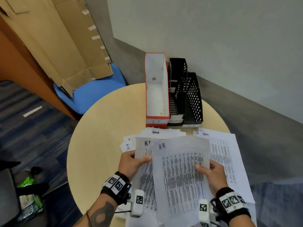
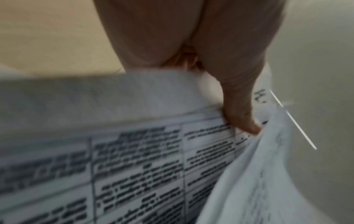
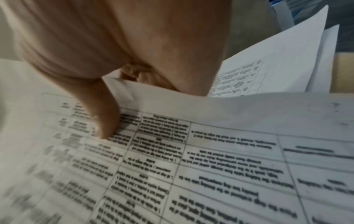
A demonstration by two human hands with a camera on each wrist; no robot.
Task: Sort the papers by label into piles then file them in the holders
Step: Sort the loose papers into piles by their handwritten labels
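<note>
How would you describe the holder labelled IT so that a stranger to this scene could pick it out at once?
Start at the round table and look to its far edge by the wall, where three holders stand side by side. The IT holder is the leftmost, next to the ADMIN holder. It alone is solid white inside with an orange rim; its two neighbours are black and perforated.

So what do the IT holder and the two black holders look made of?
IT holder: likely cardboard, matte white inside with orange outer edges, flat thin walls and scuffed patches. ADMIN holder and HR holder: probably moulded black plastic, with perforated walls.
</note>
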